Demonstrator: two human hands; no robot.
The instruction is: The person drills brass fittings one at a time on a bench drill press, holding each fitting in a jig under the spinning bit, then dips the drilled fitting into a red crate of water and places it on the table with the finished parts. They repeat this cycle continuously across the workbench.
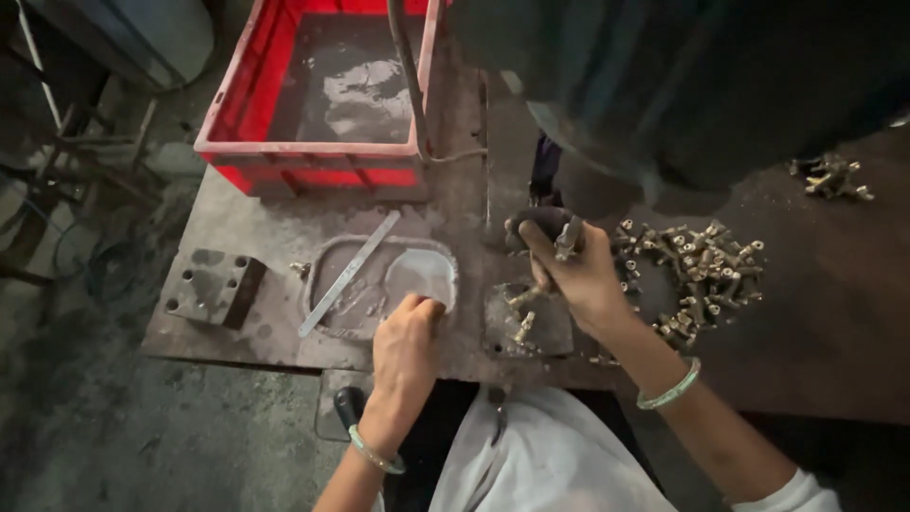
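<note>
1. Pinching a brass part [567,239] under the press head [578,185], the right hand [578,280] is kept very close to the tool; fingers could be caught if the head comes down w/ the hand there (judgement).
2. Part could slip: grip is by thumb + fingertips only, and surface [256,228] looks wet/greasy.
3. Loose parts in the fixture [526,322] could be knocked off by the wrist.
4. Right hand pose: forearm angled in from lower right, wrist raised, fingers curled tight on the part, just above the fixture.
5. Left hand [408,341]: fingers curled together at the tray [384,275] rim; whether sth is held can't be told. Forearm comes up from below.
6. Parts pile [701,270] lies just right of the right hand.
</note>
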